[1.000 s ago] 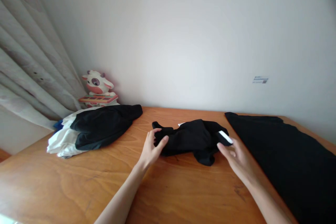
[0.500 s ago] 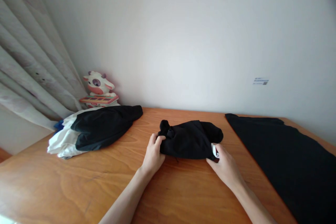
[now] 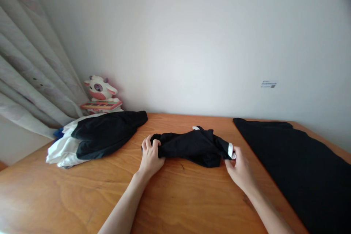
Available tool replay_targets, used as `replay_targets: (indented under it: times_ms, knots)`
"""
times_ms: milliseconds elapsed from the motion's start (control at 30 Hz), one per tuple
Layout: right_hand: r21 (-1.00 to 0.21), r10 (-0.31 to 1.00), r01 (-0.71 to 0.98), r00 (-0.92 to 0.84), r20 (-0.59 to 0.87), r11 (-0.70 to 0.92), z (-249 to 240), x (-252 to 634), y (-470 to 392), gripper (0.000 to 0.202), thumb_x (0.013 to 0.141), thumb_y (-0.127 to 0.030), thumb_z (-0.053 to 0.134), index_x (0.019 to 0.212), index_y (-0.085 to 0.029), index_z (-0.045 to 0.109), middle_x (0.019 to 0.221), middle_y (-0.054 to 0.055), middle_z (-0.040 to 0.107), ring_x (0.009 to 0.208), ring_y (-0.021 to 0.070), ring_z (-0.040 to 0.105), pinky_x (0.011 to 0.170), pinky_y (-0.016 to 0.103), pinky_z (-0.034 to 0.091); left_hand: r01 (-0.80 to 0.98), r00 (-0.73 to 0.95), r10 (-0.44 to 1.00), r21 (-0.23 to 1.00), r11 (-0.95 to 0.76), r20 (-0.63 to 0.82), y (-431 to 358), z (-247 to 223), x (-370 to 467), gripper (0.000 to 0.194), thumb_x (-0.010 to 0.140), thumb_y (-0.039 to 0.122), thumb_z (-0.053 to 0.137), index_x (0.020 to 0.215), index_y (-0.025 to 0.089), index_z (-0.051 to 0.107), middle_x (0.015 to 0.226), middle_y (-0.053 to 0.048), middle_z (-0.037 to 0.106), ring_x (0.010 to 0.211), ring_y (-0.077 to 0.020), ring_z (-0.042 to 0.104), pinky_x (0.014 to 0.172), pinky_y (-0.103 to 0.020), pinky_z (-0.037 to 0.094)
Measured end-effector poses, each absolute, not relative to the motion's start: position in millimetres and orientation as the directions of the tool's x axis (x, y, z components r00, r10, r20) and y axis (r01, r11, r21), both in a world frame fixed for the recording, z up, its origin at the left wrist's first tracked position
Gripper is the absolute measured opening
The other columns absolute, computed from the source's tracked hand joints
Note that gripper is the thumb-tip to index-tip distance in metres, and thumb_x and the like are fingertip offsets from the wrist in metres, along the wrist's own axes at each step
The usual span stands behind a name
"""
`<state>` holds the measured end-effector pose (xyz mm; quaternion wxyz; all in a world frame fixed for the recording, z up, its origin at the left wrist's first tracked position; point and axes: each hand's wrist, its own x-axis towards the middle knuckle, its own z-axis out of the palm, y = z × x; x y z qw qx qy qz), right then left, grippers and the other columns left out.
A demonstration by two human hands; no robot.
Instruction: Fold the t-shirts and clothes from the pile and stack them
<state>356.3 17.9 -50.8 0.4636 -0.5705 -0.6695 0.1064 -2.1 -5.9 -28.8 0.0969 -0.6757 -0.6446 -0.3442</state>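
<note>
A crumpled black garment [image 3: 189, 147] with white trim lies across the middle of the wooden table [image 3: 175, 197]. Its exact kind cannot be made out. My left hand [image 3: 150, 155] grips the bunched left end, fingers curled over the cloth. At the other end, my right hand [image 3: 238, 166] pinches a corner beside a white strip of trim [image 3: 230, 150]. Another small white bit of trim [image 3: 195, 128] shows along the far edge. The cloth between my hands is stretched sideways and wrinkled.
On the left sits a pile of black and white clothes [image 3: 106, 135], with a toy cow with a keyboard [image 3: 101, 93] behind it. A large black cloth [image 3: 296, 164] lies flat at the right. Behind the table stands a white wall [image 3: 186, 51]; a curtain [image 3: 35, 62] hangs at left.
My hands have moved apart, the left one leftward and the right one slightly rightward. The black garment is longer and flatter between them, and more white trim shows.
</note>
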Motion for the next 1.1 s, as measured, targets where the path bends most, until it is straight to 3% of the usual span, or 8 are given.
replay_targets:
  times_ms: [133, 367, 533, 700, 833, 900, 967, 1100]
  knots:
    - [-0.771, 0.942, 0.583, 0.03, 0.334, 0.255, -50, 351, 10, 0.047, 0.08, -0.056, 0.061, 0.11, -0.027, 0.041, 0.102, 0.006, 0.066, 0.094, 0.0261, 0.067, 0.084, 0.041, 0.053, 0.912, 0.069, 0.839, 0.307, -0.273, 0.539, -12, -22, 5, 0.032, 0.069, 0.027, 0.071, 0.091, 0.023, 0.049, 0.131, -0.017, 0.051, 0.122, -0.0376, 0.049, 0.104, -0.055, 0.044]
    - [-0.775, 0.953, 0.611, 0.106, 0.285, 0.164, -51, 338, 6, 0.07, 0.071, -0.068, 0.07, 0.117, -0.026, 0.038, 0.111, 0.011, 0.065, 0.103, 0.0325, 0.067, 0.086, 0.046, 0.053, 0.872, 0.026, 0.854, 0.406, -0.273, 0.519, -10, -21, 16, 0.032, 0.059, 0.001, 0.055, 0.078, 0.024, 0.044, 0.111, -0.009, 0.065, 0.102, -0.0286, 0.057, 0.092, -0.042, 0.049]
    - [-0.889, 0.99, 0.438, -0.036, 0.133, 0.136, -46, 322, -4, 0.087, 0.076, -0.072, 0.064, 0.142, -0.022, 0.038, 0.144, 0.019, 0.054, 0.128, 0.0349, 0.057, 0.106, 0.051, 0.046, 0.739, -0.104, 0.865, 0.62, -0.262, 0.49, -19, -19, 40, 0.026, 0.065, 0.008, 0.056, 0.083, 0.024, 0.047, 0.091, -0.005, 0.061, 0.088, -0.0253, 0.059, 0.083, -0.038, 0.049]
    - [-0.928, 0.994, 0.358, -0.005, 0.11, 0.105, -40, 289, -19, 0.088, 0.082, -0.069, 0.057, 0.153, -0.022, 0.035, 0.161, 0.014, 0.038, 0.15, 0.0308, 0.033, 0.121, 0.05, 0.03, 0.317, 0.364, 0.905, 0.884, -0.342, 0.219, -46, 4, 74, 0.047, 0.073, 0.03, 0.074, 0.118, 0.021, 0.061, 0.146, -0.015, 0.052, 0.137, -0.0331, 0.047, 0.115, -0.048, 0.036]
    - [-0.915, 0.98, 0.389, 0.115, 0.163, 0.106, -38, 291, -13, 0.086, 0.071, -0.064, 0.071, 0.141, -0.02, 0.048, 0.142, 0.015, 0.059, 0.133, 0.033, 0.054, 0.112, 0.049, 0.042, -0.095, 0.634, 0.773, 0.995, 0.034, 0.034, -45, 17, 73, 0.054, 0.071, 0.041, 0.081, 0.121, 0.022, 0.068, 0.153, -0.012, 0.049, 0.14, -0.0336, 0.048, 0.105, -0.041, 0.048]
    - [-0.912, 0.98, 0.401, 0.127, 0.151, 0.089, -37, 302, -6, 0.069, 0.071, -0.062, 0.068, 0.126, -0.021, 0.057, 0.121, 0.012, 0.07, 0.115, 0.0327, 0.065, 0.102, 0.047, 0.049, -0.145, 0.506, 0.861, 0.98, 0.14, -0.048, -35, 15, 63, 0.04, 0.077, 0.047, 0.078, 0.104, 0.018, 0.072, 0.134, -0.015, 0.065, 0.116, -0.0296, 0.066, 0.074, -0.028, 0.056]
    - [-0.913, 0.981, 0.402, 0.143, 0.133, 0.065, -36, 311, -1, 0.055, 0.069, -0.057, 0.065, 0.111, -0.022, 0.061, 0.104, 0.01, 0.074, 0.102, 0.0326, 0.069, 0.094, 0.046, 0.051, -0.132, 0.213, 0.972, 0.983, 0.13, -0.1, -24, 8, 52, 0.037, 0.081, 0.052, 0.073, 0.089, 0.017, 0.07, 0.108, -0.013, 0.073, 0.087, -0.0205, 0.071, 0.052, -0.018, 0.045]
    - [-0.966, 0.984, 0.255, 0.162, 0.081, 0.038, -31, 315, -2, 0.041, 0.063, -0.049, 0.065, 0.095, -0.023, 0.062, 0.088, 0.006, 0.075, 0.089, 0.0308, 0.07, 0.083, 0.042, 0.053, -0.109, -0.176, 0.979, 0.99, 0.087, -0.105, -9, -6, 42, 0.046, 0.071, 0.053, 0.083, 0.095, 0.017, 0.068, 0.102, -0.009, 0.072, 0.089, -0.018, 0.068, 0.061, -0.019, 0.05]
